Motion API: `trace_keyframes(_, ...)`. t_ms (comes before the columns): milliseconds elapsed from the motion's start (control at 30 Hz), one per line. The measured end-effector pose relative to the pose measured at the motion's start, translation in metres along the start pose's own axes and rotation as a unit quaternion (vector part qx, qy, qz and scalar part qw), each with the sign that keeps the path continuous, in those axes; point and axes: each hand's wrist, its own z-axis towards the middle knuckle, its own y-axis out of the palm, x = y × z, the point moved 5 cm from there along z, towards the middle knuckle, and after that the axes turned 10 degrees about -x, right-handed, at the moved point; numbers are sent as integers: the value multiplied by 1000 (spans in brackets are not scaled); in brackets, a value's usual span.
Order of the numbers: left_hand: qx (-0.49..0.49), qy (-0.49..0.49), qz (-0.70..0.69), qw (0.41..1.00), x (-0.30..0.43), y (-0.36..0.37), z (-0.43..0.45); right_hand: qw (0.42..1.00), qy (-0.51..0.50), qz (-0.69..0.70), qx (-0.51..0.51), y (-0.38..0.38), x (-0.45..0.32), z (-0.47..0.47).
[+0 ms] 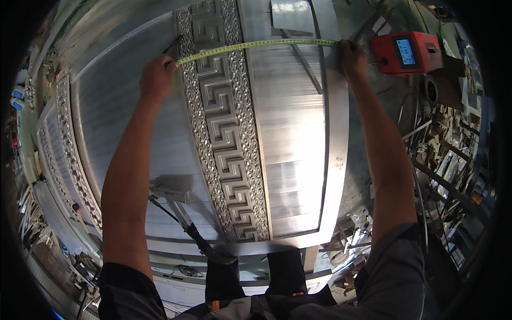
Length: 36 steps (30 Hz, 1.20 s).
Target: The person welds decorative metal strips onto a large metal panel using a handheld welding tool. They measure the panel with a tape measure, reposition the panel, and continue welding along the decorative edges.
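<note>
A yellow tape measure blade (256,44) is stretched straight across a metal door panel (294,140). My left hand (158,76) pinches the tape's left end, just left of the decorative band. At the panel's right edge, my right hand (354,58) grips the other end; which hand has the tape's case is hidden. Beneath the tape runs a raised Greek key band (220,104), bordered on both sides by scrollwork strips. A thin dark object (173,45) shows by my left fingers, too blurred to name.
A red machine (408,54) with a lit display stands beyond my right hand. A loose flat metal bar (304,64) and a shiny sheet (294,16) lie on the panel. Near my left forearm rests a cabled tool (188,224). Scrap metal (452,132) is heaped at right.
</note>
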Motion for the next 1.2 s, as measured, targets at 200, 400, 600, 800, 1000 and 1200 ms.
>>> trace_keyframes(200,44,18,62,997,0,9,1,998,-6,-9,69,5,10,-3)
trace_keyframes(400,81,40,40,995,-3,9,3,990,-40,-122,57,6,8,5)
trace_keyframes(600,86,77,-5,993,-2,4,5,987,-46,-137,71,8,2,0)
trace_keyframes(800,59,51,-27,997,-4,5,4,987,-42,-140,69,5,-3,-4)
trace_keyframes(1000,92,98,-34,990,-3,6,2,982,-91,-160,40,1,0,-10)
trace_keyframes(1200,-41,38,-110,992,19,18,-94,967,159,114,-161,-58,87,-47)
